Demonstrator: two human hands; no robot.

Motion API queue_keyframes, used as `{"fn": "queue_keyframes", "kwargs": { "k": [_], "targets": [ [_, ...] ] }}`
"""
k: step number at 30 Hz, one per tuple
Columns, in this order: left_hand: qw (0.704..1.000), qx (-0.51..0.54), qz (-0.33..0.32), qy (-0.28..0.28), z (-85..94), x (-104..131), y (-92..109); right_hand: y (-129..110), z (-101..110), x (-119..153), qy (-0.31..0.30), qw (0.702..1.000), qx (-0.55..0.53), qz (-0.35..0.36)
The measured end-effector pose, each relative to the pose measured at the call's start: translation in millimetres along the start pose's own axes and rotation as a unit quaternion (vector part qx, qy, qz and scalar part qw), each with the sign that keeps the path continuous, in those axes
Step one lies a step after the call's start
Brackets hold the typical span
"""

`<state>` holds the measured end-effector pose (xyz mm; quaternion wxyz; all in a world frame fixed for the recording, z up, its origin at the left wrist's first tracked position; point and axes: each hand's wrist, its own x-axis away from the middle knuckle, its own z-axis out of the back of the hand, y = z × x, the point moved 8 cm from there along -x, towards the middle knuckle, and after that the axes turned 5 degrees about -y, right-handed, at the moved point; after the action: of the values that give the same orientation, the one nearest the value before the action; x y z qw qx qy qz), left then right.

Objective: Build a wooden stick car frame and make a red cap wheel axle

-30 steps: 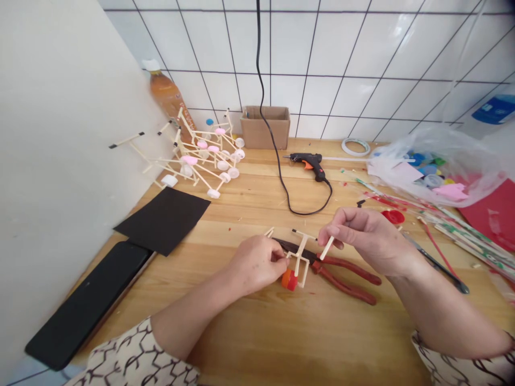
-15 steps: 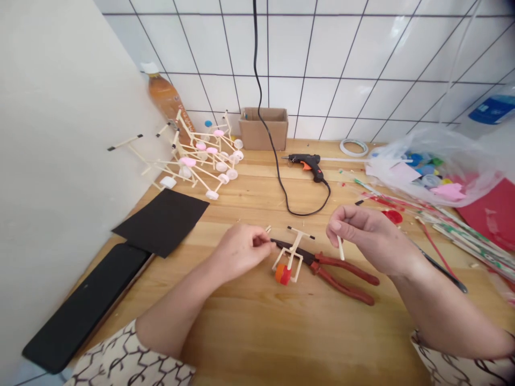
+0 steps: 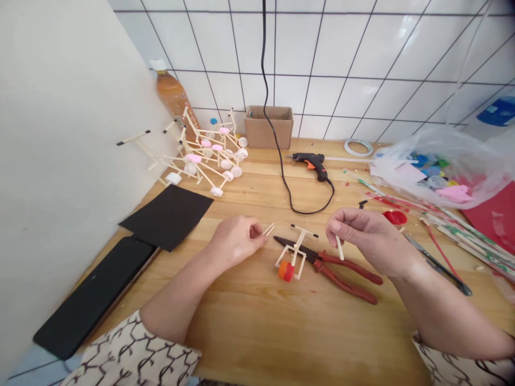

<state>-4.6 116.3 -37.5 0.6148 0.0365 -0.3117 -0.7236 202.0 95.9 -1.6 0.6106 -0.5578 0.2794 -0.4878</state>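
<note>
My left hand (image 3: 239,240) is closed just left of the pliers, its thumb and fingertips pinching short thin wooden sticks (image 3: 270,229). My right hand (image 3: 360,233), also closed, holds a short pale wooden stick (image 3: 340,249) pointing down above the pliers' handles. Between my hands lie pliers (image 3: 341,271) with red-brown handles and dark jaws. A small stick-built frame (image 3: 296,247) stands over the jaws, with black-tipped ends on its crossbar and orange and red bottle caps (image 3: 286,271) at its near end.
Several similar stick models with caps (image 3: 201,150) crowd the back left, beside a tea bottle (image 3: 173,91). A cardboard box (image 3: 269,131), a glue gun (image 3: 309,161) and a tape roll (image 3: 358,148) line the back. Black card (image 3: 169,217), a phone (image 3: 94,295) and a cutter knife (image 3: 438,265) flank my arms.
My left hand has drawn back slightly left from the pliers' tip, and more of the sticks at its fingertips shows. The right hand stays nearly still. The view has shifted a little.
</note>
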Motion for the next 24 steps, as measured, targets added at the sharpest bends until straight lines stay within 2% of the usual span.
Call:
{"fn": "queue_keyframes", "kwargs": {
  "k": [7, 14, 18, 24],
  "targets": [
    [0.998, -0.067, -0.004, 0.002, -1.4, 0.8, 3.3, 3.1, 0.3, -3.1, 0.004, 1.000, 0.019, 0.005],
    [0.994, -0.103, 0.023, 0.015, 2.0, -1.3, -3.3, -3.4, -2.3, 0.0, 0.007, 1.000, -0.013, 0.025],
    [0.993, -0.110, 0.037, 0.022, 6.8, -2.1, -9.3, -10.1, -5.4, 4.2, 0.006, 0.998, 0.036, 0.051],
    [0.992, -0.116, 0.043, 0.037, 15.2, -0.8, -16.2, -20.7, -1.1, 11.5, 0.059, 0.985, 0.141, 0.079]
  ]
}}
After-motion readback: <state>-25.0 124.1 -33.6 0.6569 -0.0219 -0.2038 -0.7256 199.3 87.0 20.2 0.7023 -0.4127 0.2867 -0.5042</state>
